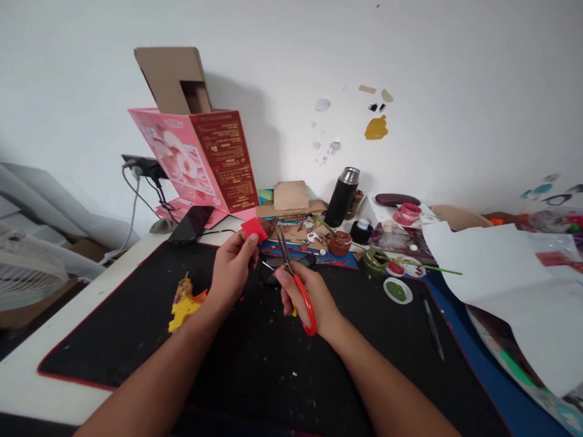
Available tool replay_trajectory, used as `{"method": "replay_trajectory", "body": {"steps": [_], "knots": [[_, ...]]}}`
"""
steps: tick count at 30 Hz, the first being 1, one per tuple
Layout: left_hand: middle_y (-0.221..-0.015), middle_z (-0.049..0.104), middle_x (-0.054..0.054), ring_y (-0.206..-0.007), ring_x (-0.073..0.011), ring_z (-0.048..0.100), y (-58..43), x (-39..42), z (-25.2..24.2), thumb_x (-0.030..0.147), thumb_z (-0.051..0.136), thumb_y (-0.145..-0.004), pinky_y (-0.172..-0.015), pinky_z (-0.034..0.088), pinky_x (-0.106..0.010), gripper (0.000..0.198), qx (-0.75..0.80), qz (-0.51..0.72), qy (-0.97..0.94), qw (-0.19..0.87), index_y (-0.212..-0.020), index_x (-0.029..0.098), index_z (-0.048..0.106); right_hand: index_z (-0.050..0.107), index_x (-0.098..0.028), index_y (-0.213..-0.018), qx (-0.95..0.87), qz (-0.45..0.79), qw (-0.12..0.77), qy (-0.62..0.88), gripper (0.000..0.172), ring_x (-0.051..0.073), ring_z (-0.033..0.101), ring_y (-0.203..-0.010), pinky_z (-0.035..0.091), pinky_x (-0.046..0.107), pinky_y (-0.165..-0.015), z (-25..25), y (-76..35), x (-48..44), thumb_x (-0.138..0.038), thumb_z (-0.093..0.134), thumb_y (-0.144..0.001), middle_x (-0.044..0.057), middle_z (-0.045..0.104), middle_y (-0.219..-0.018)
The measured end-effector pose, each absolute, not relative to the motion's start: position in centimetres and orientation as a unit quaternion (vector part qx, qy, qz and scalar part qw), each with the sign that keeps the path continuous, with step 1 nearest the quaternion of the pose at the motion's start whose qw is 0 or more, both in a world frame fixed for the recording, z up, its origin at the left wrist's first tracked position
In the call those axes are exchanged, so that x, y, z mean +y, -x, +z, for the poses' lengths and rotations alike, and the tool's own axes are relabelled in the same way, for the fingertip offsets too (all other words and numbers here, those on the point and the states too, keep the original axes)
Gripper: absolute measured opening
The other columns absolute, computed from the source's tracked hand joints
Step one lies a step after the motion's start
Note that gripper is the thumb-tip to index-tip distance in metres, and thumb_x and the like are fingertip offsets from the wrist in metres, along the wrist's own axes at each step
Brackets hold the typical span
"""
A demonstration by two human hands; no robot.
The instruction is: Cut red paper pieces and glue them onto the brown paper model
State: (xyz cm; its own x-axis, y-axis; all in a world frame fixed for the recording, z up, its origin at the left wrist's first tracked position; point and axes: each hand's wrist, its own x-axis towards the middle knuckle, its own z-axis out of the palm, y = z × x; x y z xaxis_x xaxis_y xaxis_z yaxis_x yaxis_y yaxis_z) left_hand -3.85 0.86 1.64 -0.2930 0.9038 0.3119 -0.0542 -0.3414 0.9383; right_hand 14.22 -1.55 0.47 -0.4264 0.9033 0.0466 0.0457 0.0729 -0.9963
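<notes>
Cutting seems the step in hand: the left hand (235,262) pinches a small red ridged square (255,230) above the far part of a black red-edged desk mat (277,376), and the right hand (319,294) grips metal scissors with orange-red handles (285,252), blades just right of the square. A further snip would likely call for lining up the blades. The mat covers a white table (27,355); far right stands a green-smeared paint jar (373,263), before a white wall (291,79)
</notes>
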Motion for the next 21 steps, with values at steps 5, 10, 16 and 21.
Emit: {"method": "replay_trajectory", "body": {"steps": [5, 10, 16, 21], "knots": [[-0.058, 0.054, 0.004, -0.051, -0.0103, 0.046, 3.7, 0.4, 2.1, 0.049, 0.074, -0.093, -0.051, 0.038, -0.023, 0.037, 0.449, 0.655, -0.497, 0.35, -0.074, 0.02, 0.062, 0.064, -0.021, -0.102, -0.642, 0.563, 0.353, 0.383, 0.046, 0.012, 0.059, -0.045, 0.049, 0.022, -0.046, 0.6, -14.1, -1.8, -0.067, 0.058, -0.102, -0.006, 0.059, -0.061], [-0.059, 0.054, 0.003, -0.052, -0.0109, 0.046, 3.3, 0.0, 2.5, 0.051, 0.075, -0.091, -0.051, 0.037, -0.023, 0.038, 0.461, 0.641, -0.516, 0.333, -0.074, 0.019, 0.064, 0.064, -0.022, -0.106, -0.643, 0.567, 0.348, 0.378, 0.043, 0.013, 0.06, -0.047, 0.048, 0.022, -0.046, 0.0, -14.1, -1.8, -0.064, 0.061, -0.101, -0.006, 0.059, -0.062], [-0.059, 0.055, 0.003, -0.052, -0.0115, 0.045, 3.1, -0.1, 2.8, 0.053, 0.078, -0.087, -0.05, 0.037, -0.023, 0.037, 0.46, 0.639, -0.518, 0.334, -0.076, 0.019, 0.068, 0.064, -0.023, -0.102, -0.656, 0.555, 0.343, 0.379, 0.041, 0.013, 0.06, -0.046, 0.049, 0.023, -0.047, 0.3, -14.2, -1.9, -0.064, 0.062, -0.101, -0.006, 0.059, -0.061], [-0.059, 0.054, 0.003, -0.052, -0.0114, 0.044, 3.0, 0.0, 3.0, 0.053, 0.078, -0.086, -0.049, 0.037, -0.023, 0.036, 0.454, 0.636, -0.521, 0.344, -0.078, 0.019, 0.07, 0.063, -0.023, -0.1, -0.659, 0.555, 0.337, 0.379, 0.043, 0.013, 0.059, -0.046, 0.049, 0.022, -0.046, 0.4, -14.1, -1.9, -0.066, 0.059, -0.101, -0.005, 0.058, -0.062]]}}
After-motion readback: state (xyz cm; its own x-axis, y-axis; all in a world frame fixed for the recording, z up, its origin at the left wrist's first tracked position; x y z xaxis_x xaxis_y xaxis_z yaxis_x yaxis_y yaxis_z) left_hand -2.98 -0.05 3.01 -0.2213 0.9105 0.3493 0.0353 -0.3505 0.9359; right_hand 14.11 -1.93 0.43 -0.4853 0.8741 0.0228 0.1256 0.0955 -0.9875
